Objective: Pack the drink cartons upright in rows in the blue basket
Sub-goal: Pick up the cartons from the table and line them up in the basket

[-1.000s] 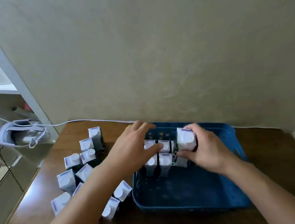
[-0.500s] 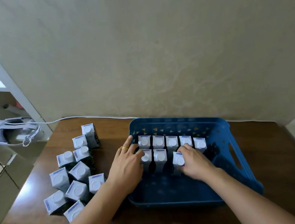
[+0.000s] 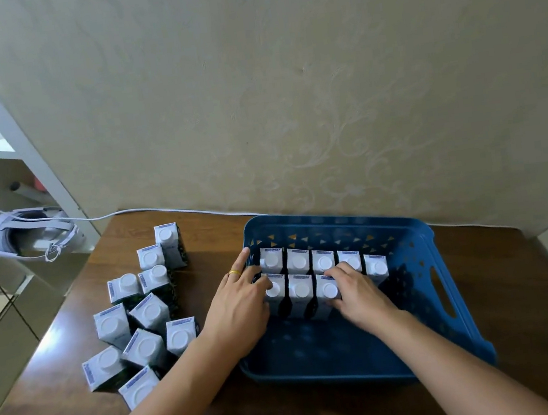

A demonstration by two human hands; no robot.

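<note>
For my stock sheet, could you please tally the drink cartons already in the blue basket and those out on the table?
Drink cartons in the blue basket: 8
Drink cartons on the table: 10
Total: 18

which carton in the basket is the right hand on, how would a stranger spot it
Find the blue basket on the brown table; two rows of white-capped cartons stand at its far end. In the shorter near row of three, the carton is the rightmost, the only one gripped by the right hand.
</note>
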